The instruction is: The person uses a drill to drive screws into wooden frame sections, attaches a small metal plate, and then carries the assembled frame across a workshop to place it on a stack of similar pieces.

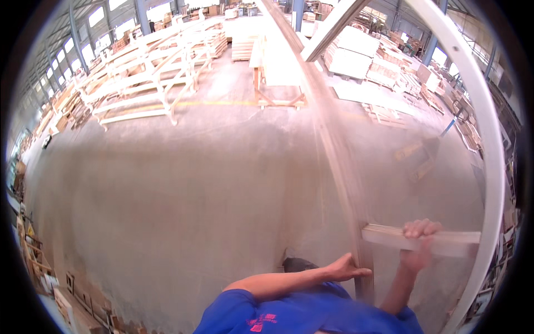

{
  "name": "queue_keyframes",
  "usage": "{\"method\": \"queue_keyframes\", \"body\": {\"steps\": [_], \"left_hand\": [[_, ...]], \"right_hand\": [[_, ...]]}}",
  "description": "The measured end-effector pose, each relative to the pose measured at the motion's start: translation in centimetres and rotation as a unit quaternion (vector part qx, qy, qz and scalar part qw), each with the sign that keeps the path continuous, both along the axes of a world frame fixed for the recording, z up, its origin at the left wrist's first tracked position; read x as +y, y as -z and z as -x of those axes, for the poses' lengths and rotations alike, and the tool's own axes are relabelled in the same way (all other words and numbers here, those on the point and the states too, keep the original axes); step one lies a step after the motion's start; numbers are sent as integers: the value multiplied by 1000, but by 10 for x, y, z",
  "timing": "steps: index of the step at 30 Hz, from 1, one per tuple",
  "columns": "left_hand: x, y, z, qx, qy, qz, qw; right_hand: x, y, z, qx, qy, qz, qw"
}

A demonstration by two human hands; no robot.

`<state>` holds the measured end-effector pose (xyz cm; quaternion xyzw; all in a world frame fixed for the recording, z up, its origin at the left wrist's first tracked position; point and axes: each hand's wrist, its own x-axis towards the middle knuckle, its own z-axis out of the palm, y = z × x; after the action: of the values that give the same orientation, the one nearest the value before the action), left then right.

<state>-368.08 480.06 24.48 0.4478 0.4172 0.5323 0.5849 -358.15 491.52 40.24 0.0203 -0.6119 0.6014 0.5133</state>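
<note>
A tall wooden frame [334,150] stands tilted before me, with two long rails and a crossbar [384,235] between them low down. My right hand [421,242] is closed round this crossbar, slightly blurred, fingers over its top. At the near end of the left rail, my left hand [347,269] grips the wood from its left side, thumb pointing up and a finger lying across the rail. The frame's pale right rail [492,139] curves past my right arm. Higher up, a second crosspiece [334,28] joins the left rail at a slant.
Pale wooden racks [139,83] stand on the concrete floor [183,183] at far left. A wooden-legged bench [278,67] is ahead. Stacked boards [350,58] lie beyond the frame. A pallet jack with a blue handle [449,125] is at right. Timber pieces [83,306] lie at lower left.
</note>
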Motion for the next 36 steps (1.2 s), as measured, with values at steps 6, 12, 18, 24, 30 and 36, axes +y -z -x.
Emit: {"method": "queue_keyframes", "body": {"steps": [6, 12, 18, 24, 30, 36], "left_hand": [[50, -9, 129, -29, 5, -24, 999], [91, -14, 296, -96, -54, -62, 992], [108, -27, 483, -102, -88, -102, 986], [115, -44, 623, -95, -35, -42, 994], [157, -23, 739, -130, -58, -68, 988], [203, -49, 889, -133, -24, -24, 991]], "right_hand": [[85, -4, 133, 32, -8, 134, 990], [124, -4, 271, 30, 57, 251, 966], [140, 6, 428, 5, 99, 323, 941], [157, -3, 572, -23, 156, 342, 927], [211, 6, 690, -43, 142, 313, 938], [269, 2, 834, -87, 171, 322, 927]]}}
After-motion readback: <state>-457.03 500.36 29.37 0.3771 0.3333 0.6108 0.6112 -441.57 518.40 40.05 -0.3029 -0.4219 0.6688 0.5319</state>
